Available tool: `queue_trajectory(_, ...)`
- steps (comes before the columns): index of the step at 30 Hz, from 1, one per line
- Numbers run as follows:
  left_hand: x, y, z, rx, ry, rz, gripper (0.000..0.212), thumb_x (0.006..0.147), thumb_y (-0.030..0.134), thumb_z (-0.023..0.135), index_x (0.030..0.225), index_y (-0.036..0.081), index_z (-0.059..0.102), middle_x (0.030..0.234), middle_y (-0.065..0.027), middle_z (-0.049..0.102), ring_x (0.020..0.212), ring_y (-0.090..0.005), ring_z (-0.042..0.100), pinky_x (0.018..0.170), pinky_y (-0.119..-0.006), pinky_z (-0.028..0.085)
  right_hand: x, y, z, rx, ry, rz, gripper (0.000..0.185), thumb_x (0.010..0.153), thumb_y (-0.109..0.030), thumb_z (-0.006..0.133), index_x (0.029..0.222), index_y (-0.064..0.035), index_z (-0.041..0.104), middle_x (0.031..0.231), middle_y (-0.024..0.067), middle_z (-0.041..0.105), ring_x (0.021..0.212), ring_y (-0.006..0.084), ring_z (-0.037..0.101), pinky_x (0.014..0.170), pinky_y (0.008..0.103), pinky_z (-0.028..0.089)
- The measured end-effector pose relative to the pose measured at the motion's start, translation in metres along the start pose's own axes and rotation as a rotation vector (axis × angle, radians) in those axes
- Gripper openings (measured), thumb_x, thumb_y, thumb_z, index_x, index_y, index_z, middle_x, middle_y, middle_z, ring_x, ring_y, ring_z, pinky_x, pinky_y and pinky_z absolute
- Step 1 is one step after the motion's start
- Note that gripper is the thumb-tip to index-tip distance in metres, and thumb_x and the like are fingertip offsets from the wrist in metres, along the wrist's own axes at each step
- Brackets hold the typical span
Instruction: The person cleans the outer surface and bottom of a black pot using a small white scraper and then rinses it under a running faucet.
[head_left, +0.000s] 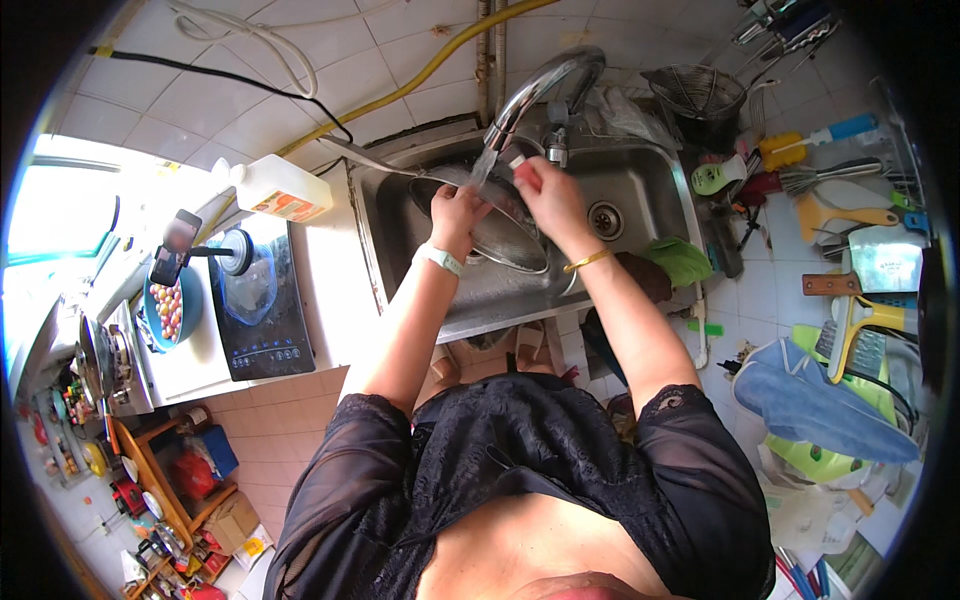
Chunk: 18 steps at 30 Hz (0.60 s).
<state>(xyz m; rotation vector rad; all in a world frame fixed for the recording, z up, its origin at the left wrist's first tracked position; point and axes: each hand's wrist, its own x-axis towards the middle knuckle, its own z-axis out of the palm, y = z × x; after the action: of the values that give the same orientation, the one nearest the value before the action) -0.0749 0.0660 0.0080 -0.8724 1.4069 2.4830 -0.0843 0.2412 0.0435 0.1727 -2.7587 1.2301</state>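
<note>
Water runs from the chrome faucet (525, 97) into the left basin of a stainless steel double sink (405, 259). My left hand (454, 217) is under the stream, fingers bent together; whether they hold something small is hidden. Around and below it sits a round metal mesh strainer (510, 244), with contents partly hidden by my hands. My right hand (553, 199) grips a small tool with a red handle (527, 175), just right of the stream. Its dark far end is blurred, so its kind is unclear.
Left of the sink stand a white plastic jug (281, 187), a black induction cooktop (262, 322), a phone on a stand (176, 244) and a teal bowl of small round fruits (166, 311). A green cloth (681, 259) hangs over the sink's right edge. Utensils hang at right, including a whisk (832, 176).
</note>
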Motion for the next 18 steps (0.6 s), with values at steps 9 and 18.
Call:
queue_trajectory(9, -0.012, 0.009, -0.027, -0.051, -0.115, 0.009, 0.013, 0.101, 0.003, 0.054, 0.113, 0.0, 0.059, 0.101, -0.0082, 0.068, 0.081, -0.0166, 0.068, 0.076, -0.031, 0.062, 0.006, -0.018, 0.07, 0.107, -0.065, -0.118, 0.023, 0.092, -0.024, 0.072, 0.107, -0.0068, 0.071, 0.095, 0.018, 0.074, 0.09, 0.0389, 0.071, 0.076, 0.0453, 0.057)
queue_trajectory(18, -0.011, 0.011, -0.042, -0.004, -0.081, -0.02, 0.006, 0.104, 0.007, 0.054, 0.108, 0.004, 0.057, 0.092, -0.0023, 0.059, 0.076, -0.0128, 0.059, 0.084, -0.039, 0.063, -0.007, 0.002, 0.052, -0.135, -0.002, -0.282, 0.017, 0.099, -0.019, 0.061, 0.108, -0.012, 0.074, 0.099, 0.011, 0.075, 0.093, 0.0327, 0.071, 0.076, 0.0455, 0.058)
